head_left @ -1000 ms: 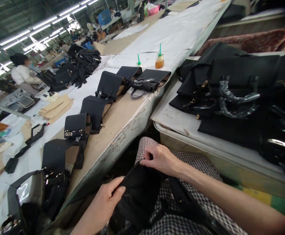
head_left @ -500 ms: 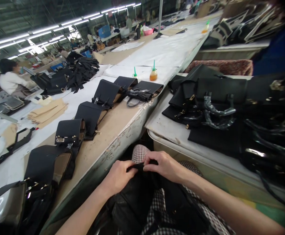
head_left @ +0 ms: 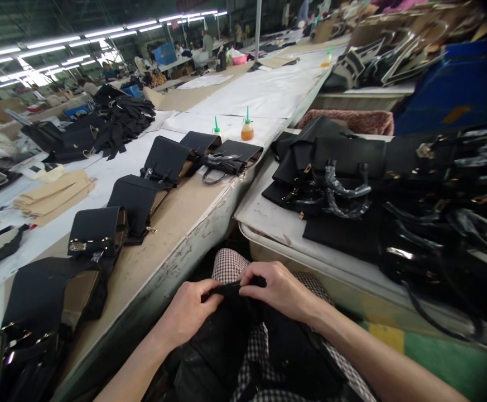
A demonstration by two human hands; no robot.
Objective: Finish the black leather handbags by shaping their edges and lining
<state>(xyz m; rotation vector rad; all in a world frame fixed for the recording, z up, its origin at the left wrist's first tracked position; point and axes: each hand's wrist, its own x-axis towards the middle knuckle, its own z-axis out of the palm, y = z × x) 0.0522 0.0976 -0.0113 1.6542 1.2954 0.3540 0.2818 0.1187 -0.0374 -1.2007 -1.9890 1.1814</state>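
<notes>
On my lap, over black-and-white checked clothing (head_left: 231,263), lies a soft black bag piece (head_left: 210,352); its full shape is hidden by my arms and its dark folds. My left hand (head_left: 191,312) pinches the upper edge of this piece between thumb and fingers. Close by on the right, my right hand (head_left: 270,287) grips the same edge with thumb and forefinger, its fingers curled. The edge is stretched between the two hands as a narrow dark strip.
Left of me a long worktable (head_left: 176,229) carries a row of black handbags (head_left: 136,204) and two green-tipped glue bottles (head_left: 247,129). At right, more black bags with plastic-wrapped handles (head_left: 347,192) cover a white-topped table (head_left: 268,223). A blue panel (head_left: 448,84) stands behind.
My view has turned to the right, so the tables and bags appear further left. Both hands stay on the black edge, and the fingers have shifted only slightly.
</notes>
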